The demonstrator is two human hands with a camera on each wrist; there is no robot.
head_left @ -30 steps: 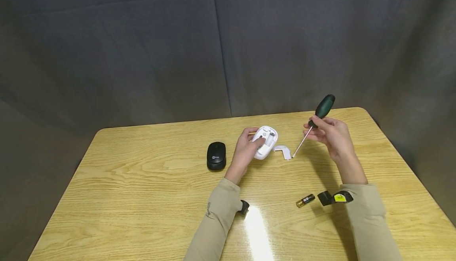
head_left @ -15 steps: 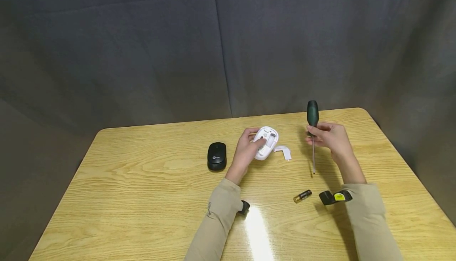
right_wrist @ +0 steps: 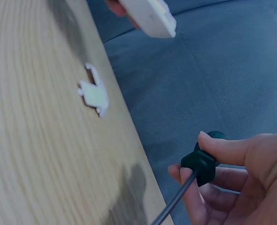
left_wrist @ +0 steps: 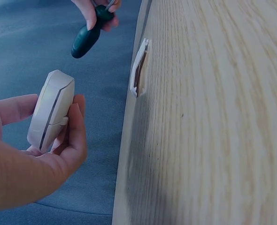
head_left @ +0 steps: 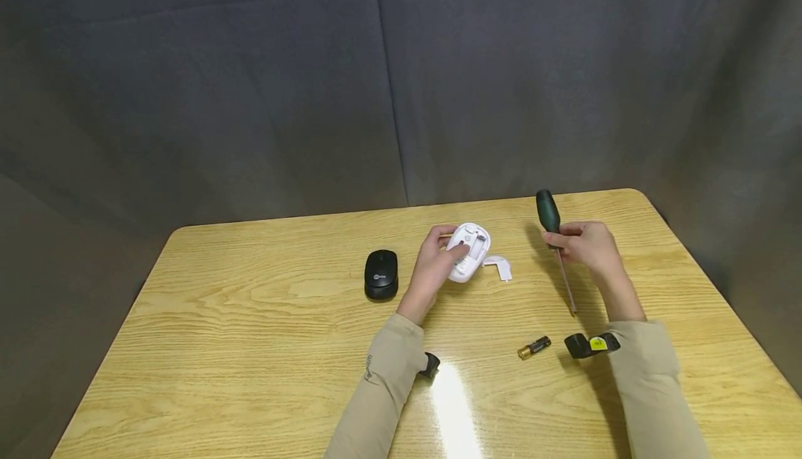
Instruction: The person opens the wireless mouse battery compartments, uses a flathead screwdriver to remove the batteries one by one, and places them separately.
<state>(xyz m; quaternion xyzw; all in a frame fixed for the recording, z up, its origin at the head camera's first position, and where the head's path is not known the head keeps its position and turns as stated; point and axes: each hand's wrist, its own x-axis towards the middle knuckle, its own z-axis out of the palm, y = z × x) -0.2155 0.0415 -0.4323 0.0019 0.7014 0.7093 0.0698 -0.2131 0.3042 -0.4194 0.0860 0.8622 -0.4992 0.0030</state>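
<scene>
My left hand (head_left: 432,262) grips a white computer mouse (head_left: 474,262) by its sides, underside turned up, thumb across it. Its battery compartment shows uncovered. On the right, my right hand (head_left: 585,244) pinches a dark green screwdriver (head_left: 548,211) at the lower end of its handle, with the metal shaft (right_wrist: 177,197) pointing down toward the table. Between the hands, the white battery cover (head_left: 499,267) lies on the table, right of the mouse. Nearer the front, a black and gold battery (head_left: 535,347) lies below the screwdriver tip.
A black computer mouse (head_left: 381,275) sits on the wooden table (head_left: 250,347), left of my left hand. Behind the table's far edge hangs a dark grey curtain (head_left: 282,97). Dark camera mounts (head_left: 591,345) are strapped at the wrists.
The screwdriver's tip has swung from beside the battery cover toward the right and nearer the front, and its handle has tipped left and lowered. The battery has shifted slightly. The left hand stays put.
</scene>
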